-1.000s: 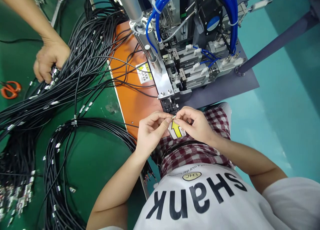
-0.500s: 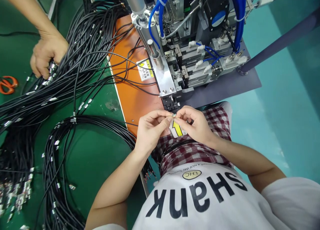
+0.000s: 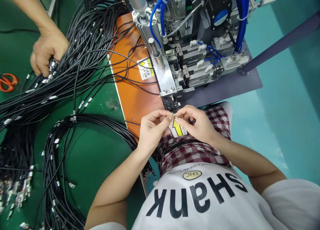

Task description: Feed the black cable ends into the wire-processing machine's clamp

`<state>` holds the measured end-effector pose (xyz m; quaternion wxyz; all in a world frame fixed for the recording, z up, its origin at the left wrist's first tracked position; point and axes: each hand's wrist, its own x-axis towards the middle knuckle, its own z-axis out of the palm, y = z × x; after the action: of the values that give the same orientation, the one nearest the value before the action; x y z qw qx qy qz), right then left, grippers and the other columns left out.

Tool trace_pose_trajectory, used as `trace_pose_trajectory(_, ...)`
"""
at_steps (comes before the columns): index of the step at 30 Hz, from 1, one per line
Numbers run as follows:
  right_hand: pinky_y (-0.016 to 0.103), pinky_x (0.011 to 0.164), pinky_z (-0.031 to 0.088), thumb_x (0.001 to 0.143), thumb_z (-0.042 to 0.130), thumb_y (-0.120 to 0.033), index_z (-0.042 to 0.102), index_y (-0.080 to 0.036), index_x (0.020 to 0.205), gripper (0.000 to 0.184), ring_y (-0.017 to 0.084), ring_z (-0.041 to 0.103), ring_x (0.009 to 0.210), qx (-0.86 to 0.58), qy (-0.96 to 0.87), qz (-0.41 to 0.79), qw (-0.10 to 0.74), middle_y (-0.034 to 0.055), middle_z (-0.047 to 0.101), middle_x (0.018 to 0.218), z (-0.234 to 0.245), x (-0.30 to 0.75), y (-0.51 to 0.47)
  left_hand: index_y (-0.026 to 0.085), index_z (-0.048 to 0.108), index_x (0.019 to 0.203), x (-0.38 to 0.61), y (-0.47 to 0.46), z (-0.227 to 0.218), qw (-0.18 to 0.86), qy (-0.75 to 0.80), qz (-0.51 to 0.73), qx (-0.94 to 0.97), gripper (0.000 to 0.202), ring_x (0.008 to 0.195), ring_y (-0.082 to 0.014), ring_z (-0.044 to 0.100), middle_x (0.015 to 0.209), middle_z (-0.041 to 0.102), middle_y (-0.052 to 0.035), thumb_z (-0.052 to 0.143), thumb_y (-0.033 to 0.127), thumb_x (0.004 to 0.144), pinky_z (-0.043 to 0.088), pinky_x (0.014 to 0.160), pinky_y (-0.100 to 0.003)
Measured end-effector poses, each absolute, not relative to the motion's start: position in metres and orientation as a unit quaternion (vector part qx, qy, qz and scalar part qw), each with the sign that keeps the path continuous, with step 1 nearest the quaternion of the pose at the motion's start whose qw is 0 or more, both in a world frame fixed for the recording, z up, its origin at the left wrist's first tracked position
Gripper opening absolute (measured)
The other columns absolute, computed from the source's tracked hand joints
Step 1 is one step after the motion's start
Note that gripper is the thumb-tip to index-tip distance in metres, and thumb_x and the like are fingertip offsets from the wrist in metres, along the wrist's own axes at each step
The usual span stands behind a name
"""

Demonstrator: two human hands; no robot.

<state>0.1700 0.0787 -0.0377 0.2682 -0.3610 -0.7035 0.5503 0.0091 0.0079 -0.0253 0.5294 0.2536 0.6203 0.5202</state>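
Note:
My left hand (image 3: pixel 152 128) and my right hand (image 3: pixel 197 123) meet fingertip to fingertip just below the black jaw (image 3: pixel 171 104) of the machine. Both pinch a small metal connector (image 3: pixel 174 115) at the end of a cable. Under my fingers lies a white label with a yellow arrow (image 3: pixel 177 129). The cable itself is hidden behind my left hand.
The machine (image 3: pixel 190 50) with blue air hoses (image 3: pixel 240 13) stands on an orange plate (image 3: pixel 132 97). Heaps of black cables (image 3: pixel 75 57) with metal ends cover the green table (image 3: pixel 95 163). Another person's hand (image 3: pixel 47 53) grips cable ends at upper left, near orange scissors (image 3: pixel 7 82).
My two hands stay pinched together at the connector, shifting only slightly. The other person's hand holds its place on the cable bundle. The view has drifted a little.

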Motion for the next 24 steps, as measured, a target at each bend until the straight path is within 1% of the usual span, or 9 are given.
trace_pose_trajectory(2, 0.027, 0.065, 0.048, 0.093, 0.063, -0.028, 0.071, -0.021, 0.101, 0.013, 0.013, 0.062, 0.073, -0.365, -0.698, 0.559, 0.259, 0.0026, 0.071, 0.096, -0.033, 0.173, 0.082, 0.016, 0.074, 0.085, 0.010, 0.008, -0.024, 0.530, 0.623, 0.514, 0.258, 0.019, 0.051, -0.0058, 0.050, 0.068, 0.065, -0.0002, 0.080, 0.033, 0.078, 0.047, 0.046, -0.018)
trace_pose_trajectory(4, 0.026, 0.064, 0.048, 0.094, 0.062, -0.026, 0.073, -0.022, 0.103, 0.015, 0.013, 0.062, 0.073, -0.372, -0.697, 0.557, 0.257, 0.0025, 0.071, 0.096, -0.030, 0.175, 0.085, 0.016, 0.074, 0.086, 0.011, 0.007, -0.024, 0.532, 0.629, 0.503, 0.262, 0.021, 0.051, -0.0060, 0.051, 0.069, 0.065, -0.0003, 0.079, 0.034, 0.079, 0.048, 0.046, -0.018)
trace_pose_trajectory(7, 0.027, 0.063, 0.048, 0.094, 0.063, -0.025, 0.076, -0.023, 0.099, 0.014, 0.014, 0.064, 0.074, -0.378, -0.702, 0.543, 0.264, 0.0024, 0.072, 0.092, -0.027, 0.176, 0.084, 0.016, 0.073, 0.087, 0.011, 0.005, -0.025, 0.532, 0.637, 0.490, 0.267, 0.023, 0.052, -0.0074, 0.054, 0.069, 0.065, -0.0007, 0.079, 0.037, 0.079, 0.046, 0.044, -0.018)
trace_pose_trajectory(11, 0.028, 0.062, 0.049, 0.091, 0.068, -0.026, 0.077, -0.023, 0.096, 0.011, 0.015, 0.066, 0.075, -0.386, -0.707, 0.518, 0.288, 0.0027, 0.073, 0.091, -0.028, 0.175, 0.080, 0.016, 0.073, 0.088, 0.010, 0.005, -0.026, 0.527, 0.644, 0.478, 0.281, 0.025, 0.055, -0.0098, 0.059, 0.072, 0.068, -0.0027, 0.078, 0.038, 0.080, 0.047, 0.044, -0.019)
trace_pose_trajectory(14, 0.028, 0.064, 0.050, 0.089, 0.070, -0.027, 0.076, -0.022, 0.089, 0.007, 0.014, 0.064, 0.071, -0.390, -0.707, 0.503, 0.309, 0.0021, 0.072, 0.086, -0.031, 0.172, 0.078, 0.015, 0.073, 0.089, 0.009, 0.005, -0.027, 0.524, 0.643, 0.472, 0.300, 0.025, 0.055, -0.0101, 0.059, 0.071, 0.068, -0.0028, 0.077, 0.039, 0.081, 0.047, 0.047, -0.020)
trace_pose_trajectory(17, 0.029, 0.066, 0.049, 0.090, 0.067, -0.024, 0.072, -0.021, 0.083, 0.009, 0.014, 0.061, 0.069, -0.384, -0.713, 0.488, 0.326, 0.0018, 0.069, 0.081, -0.032, 0.170, 0.077, 0.015, 0.073, 0.087, 0.010, 0.004, -0.028, 0.516, 0.634, 0.475, 0.325, 0.022, 0.053, -0.0085, 0.056, 0.069, 0.067, -0.0013, 0.077, 0.036, 0.082, 0.047, 0.049, -0.020)
trace_pose_trajectory(19, 0.029, 0.068, 0.049, 0.090, 0.065, -0.022, 0.070, -0.020, 0.083, 0.008, 0.014, 0.059, 0.070, -0.381, -0.714, 0.485, 0.330, 0.0019, 0.067, 0.081, -0.034, 0.171, 0.076, 0.016, 0.073, 0.086, 0.013, 0.003, -0.029, 0.480, 0.635, 0.488, 0.359, 0.016, 0.056, -0.0086, 0.057, 0.072, 0.067, -0.0012, 0.076, 0.032, 0.083, 0.048, 0.052, -0.021)
trace_pose_trajectory(22, 0.029, 0.068, 0.048, 0.090, 0.064, -0.023, 0.066, -0.019, 0.083, 0.008, 0.014, 0.058, 0.070, -0.385, -0.686, 0.524, 0.327, 0.0016, 0.064, 0.081, -0.037, 0.174, 0.074, 0.017, 0.074, 0.088, 0.019, 0.001, -0.032, 0.350, 0.634, 0.511, 0.464, 0.005, 0.071, -0.0116, 0.063, 0.081, 0.070, -0.0027, 0.073, 0.021, 0.085, 0.053, 0.064, -0.023)
trace_pose_trajectory(24, 0.027, 0.066, 0.047, 0.091, 0.064, -0.025, 0.065, -0.019, 0.082, 0.011, 0.013, 0.058, 0.070, -0.391, -0.655, 0.569, 0.307, 0.0011, 0.064, 0.080, -0.040, 0.176, 0.076, 0.018, 0.073, 0.091, 0.020, 0.002, -0.033, 0.285, 0.620, 0.502, 0.531, 0.008, 0.077, -0.0126, 0.064, 0.084, 0.070, -0.0029, 0.072, 0.015, 0.085, 0.054, 0.070, -0.025)
